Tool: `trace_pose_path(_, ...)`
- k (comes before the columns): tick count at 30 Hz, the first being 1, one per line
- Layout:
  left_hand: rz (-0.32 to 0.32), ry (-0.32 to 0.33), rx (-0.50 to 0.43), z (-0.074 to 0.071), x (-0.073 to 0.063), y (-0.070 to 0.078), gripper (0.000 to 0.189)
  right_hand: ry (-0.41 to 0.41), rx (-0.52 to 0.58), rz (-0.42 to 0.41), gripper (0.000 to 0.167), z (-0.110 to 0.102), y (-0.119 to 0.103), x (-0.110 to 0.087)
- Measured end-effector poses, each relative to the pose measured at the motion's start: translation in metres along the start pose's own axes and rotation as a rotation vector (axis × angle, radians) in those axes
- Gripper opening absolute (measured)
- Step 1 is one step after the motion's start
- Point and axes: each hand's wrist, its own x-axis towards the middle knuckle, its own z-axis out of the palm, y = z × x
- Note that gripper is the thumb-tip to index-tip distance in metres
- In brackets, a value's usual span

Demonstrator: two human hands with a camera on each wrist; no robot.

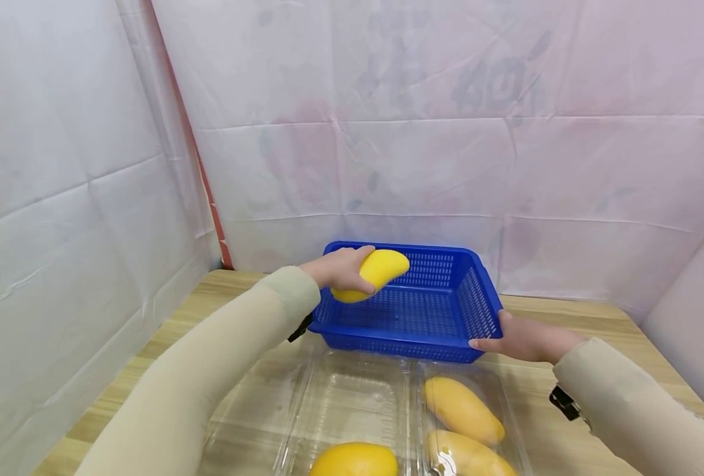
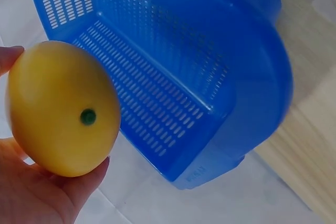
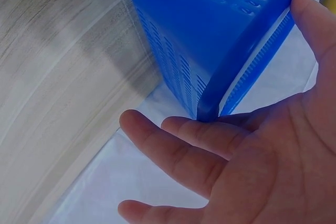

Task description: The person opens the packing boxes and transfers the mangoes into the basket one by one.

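Observation:
My left hand (image 1: 342, 268) grips a yellow mango (image 1: 385, 268) above the left part of a blue plastic basket (image 1: 387, 338). In the left wrist view the mango (image 2: 63, 108) shows a small green stem spot, with fingertips and thumb around its sides. On the right, my right hand (image 1: 524, 336) holds the basket's near right corner. The thumb (image 3: 307, 9) lies on the rim in the right wrist view, while fingers (image 3: 173, 156) extend past the corner of the basket (image 3: 184, 30).
Clear plastic containers (image 1: 352, 400) stand on the wooden table (image 1: 566, 396) in front of the basket. One yellow mango (image 1: 354, 459) lies at the bottom middle; two paler mangoes (image 1: 461, 410) show on the right through plastic. A white sheet (image 1: 417, 172) hangs behind the basket.

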Motion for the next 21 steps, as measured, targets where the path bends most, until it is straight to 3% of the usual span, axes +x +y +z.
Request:
trace_pose_path(11, -0.049, 0.021, -0.010, -0.004, 0.010, -0.005, 0.090, -0.007, -0.005, 0.004, 0.097, 0.000, -0.004, 0.001)
trace_pose_path(21, -0.070, -0.002, -0.018, -0.001, 0.017, -0.010, 0.092, -0.020, -0.012, 0.015, 0.103, -0.001, -0.006, 0.002)
